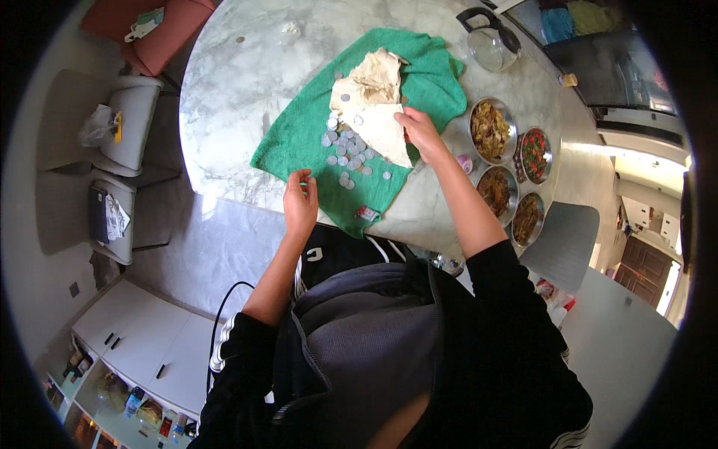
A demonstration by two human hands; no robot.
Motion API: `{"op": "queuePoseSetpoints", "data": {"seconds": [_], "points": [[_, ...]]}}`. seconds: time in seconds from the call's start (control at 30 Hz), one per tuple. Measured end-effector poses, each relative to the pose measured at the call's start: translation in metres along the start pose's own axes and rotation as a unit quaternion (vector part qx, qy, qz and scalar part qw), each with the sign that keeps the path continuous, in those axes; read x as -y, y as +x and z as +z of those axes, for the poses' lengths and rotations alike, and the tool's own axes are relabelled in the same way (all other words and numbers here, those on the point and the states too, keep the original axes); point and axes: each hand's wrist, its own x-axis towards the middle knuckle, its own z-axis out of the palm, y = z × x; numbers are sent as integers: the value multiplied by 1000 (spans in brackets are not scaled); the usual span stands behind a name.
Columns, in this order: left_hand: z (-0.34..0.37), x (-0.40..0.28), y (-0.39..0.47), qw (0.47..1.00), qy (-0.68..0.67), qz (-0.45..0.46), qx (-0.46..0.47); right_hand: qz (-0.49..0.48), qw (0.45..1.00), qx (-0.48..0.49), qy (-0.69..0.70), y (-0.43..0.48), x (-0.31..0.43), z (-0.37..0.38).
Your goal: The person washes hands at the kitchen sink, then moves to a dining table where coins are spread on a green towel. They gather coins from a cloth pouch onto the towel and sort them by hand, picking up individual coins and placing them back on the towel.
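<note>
A green towel (303,134) lies spread on the round marble-look table (235,112). On it rests a crumpled cream cloth-like sheet (367,87); it looks stiff and ragged at the edges. My right hand (423,133) pinches the right edge of this sheet between thumb and fingers. Many silvery coins (353,149) are scattered over the towel to the left of and below the sheet, and a few lie on the sheet itself. Loosely curled, my left hand (301,205) hovers by the towel's near left edge with nothing visible in it.
Metal dishes of cooked food (491,129) stand at the table's right side, beside a small pinkish round object (464,164). A glass pot with a black handle (491,47) is at the far right. One brownish coin (240,40) lies far left. Chairs (126,129) line the left wall.
</note>
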Motion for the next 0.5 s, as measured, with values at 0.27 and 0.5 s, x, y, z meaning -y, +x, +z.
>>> {"op": "queuePoseSetpoints", "data": {"seconds": [0.27, 0.5], "points": [[50, -57, 49, 993, -106, 49, -13, 20, 974, 66, 214, -12, 36, 8], [85, -70, 89, 970, -236, -12, 64, 76, 953, 80, 283, -2, 19, 11]]}}
